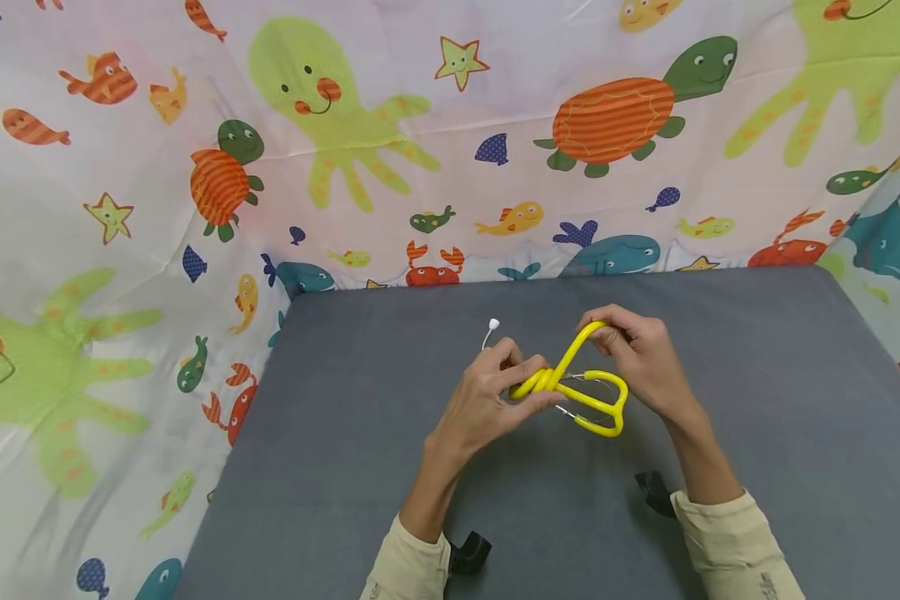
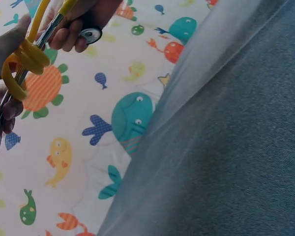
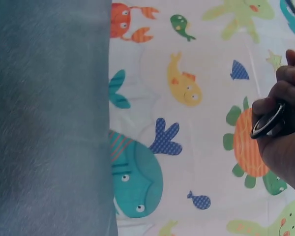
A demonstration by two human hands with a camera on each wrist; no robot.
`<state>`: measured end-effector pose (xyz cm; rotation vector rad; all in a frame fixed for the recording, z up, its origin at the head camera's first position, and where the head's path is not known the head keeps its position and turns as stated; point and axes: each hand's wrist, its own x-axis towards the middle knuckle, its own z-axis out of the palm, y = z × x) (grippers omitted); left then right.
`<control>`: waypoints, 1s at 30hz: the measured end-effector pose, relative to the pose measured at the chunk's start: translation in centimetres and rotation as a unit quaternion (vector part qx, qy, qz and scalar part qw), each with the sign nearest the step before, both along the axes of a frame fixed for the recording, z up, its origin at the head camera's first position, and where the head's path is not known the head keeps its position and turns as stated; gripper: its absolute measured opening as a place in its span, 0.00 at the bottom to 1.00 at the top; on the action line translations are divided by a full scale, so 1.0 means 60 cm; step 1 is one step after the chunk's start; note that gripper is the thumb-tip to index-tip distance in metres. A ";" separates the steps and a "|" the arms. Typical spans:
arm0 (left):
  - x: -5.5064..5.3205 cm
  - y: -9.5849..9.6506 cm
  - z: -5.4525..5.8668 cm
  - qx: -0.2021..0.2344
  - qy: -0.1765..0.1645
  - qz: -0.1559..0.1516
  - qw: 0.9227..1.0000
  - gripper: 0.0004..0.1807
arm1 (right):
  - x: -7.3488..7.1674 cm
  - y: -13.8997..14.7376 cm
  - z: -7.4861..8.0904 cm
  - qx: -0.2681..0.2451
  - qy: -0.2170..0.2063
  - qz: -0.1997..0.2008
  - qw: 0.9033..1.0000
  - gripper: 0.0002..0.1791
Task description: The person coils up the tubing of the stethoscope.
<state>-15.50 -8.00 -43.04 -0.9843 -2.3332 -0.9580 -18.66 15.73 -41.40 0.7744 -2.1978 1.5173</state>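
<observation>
A stethoscope with yellow tubing is held up in front of the person, over the grey table. The left hand grips it where the tube is wound in loops around the metal ear tubes. One white ear tip sticks out beyond the left hand's knuckles. Pinched in the right hand is the upper stretch of tubing, drawn up and to the right from the loops. The round chest piece sits within the right hand's curled fingers, its rim showing in both wrist views.
The grey table lies beneath both hands. A white cloth printed with sea animals rises behind the table and along its sides. Dark wrist mounts stick out near both cream sleeves.
</observation>
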 end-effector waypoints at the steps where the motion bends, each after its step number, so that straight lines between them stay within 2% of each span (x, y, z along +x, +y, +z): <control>1: 0.001 0.000 -0.001 -0.001 0.001 0.005 1.000 0.23 | 0.001 -0.003 0.002 -0.003 -0.001 -0.003 1.000 0.09; 4: 0.005 -0.001 -0.006 0.009 -0.005 0.005 1.000 0.28 | 0.004 -0.009 0.004 -0.003 -0.010 -0.013 1.000 0.08; 8: 0.009 0.000 -0.012 0.028 -0.004 -0.021 0.999 0.27 | 0.005 -0.013 0.002 -0.012 -0.025 -0.029 0.999 0.06; 11: 0.008 0.004 -0.009 0.034 0.017 -0.042 0.998 0.26 | 0.003 -0.013 -0.002 -0.013 -0.036 -0.037 0.999 0.04; 14: 0.007 0.006 -0.002 0.043 0.041 -0.049 0.997 0.24 | 0.003 -0.014 -0.009 -0.009 -0.046 -0.039 0.998 0.04; 19: 0.006 -0.003 0.015 0.068 0.070 -0.029 0.995 0.22 | 0.018 -0.019 -0.037 -0.013 -0.054 -0.022 0.998 0.07; 22: 0.005 -0.008 0.024 0.090 0.077 -0.020 0.993 0.22 | 0.034 -0.030 -0.051 0.005 -0.047 -0.037 0.998 0.08; 26: 0.006 -0.009 0.028 0.142 0.063 0.009 0.988 0.24 | 0.063 -0.058 -0.059 0.056 -0.043 -0.088 0.994 0.05; 28: 0.007 -0.010 0.027 0.166 0.053 0.033 0.984 0.27 | 0.081 -0.074 -0.061 0.079 -0.035 -0.092 0.992 0.04; 30: 0.009 -0.012 0.028 0.180 0.049 0.059 0.981 0.28 | 0.102 -0.089 -0.061 0.087 -0.036 -0.078 0.993 0.03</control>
